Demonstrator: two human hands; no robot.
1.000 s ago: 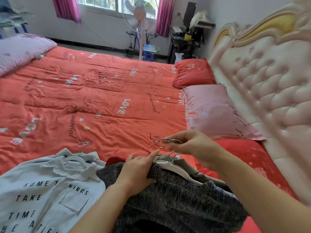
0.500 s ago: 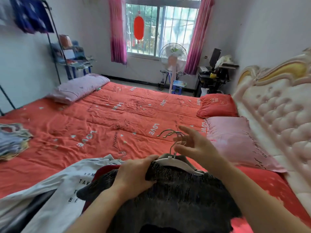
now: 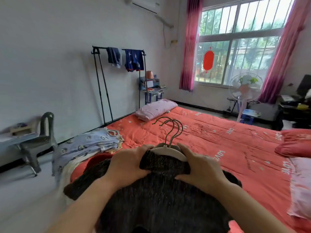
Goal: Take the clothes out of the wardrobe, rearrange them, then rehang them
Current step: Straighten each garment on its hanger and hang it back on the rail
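Dark knit clothing (image 3: 159, 190) bunched on three hangers (image 3: 168, 150) is held over the bed (image 3: 218, 140), the left hand (image 3: 127, 163) and right hand (image 3: 202, 169) each curling a firm grip round a shoulder, so sorting seems done and rehanging on the rack (image 3: 101, 81) seems left.

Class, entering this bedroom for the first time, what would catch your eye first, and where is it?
Near centre, the left hand and right hand grip a dark knitted garment on a white hanger, three metal hooks rising above. Behind spreads the orange-red bedspread, with a black clothes rack against the left wall and pink curtains framing the window.
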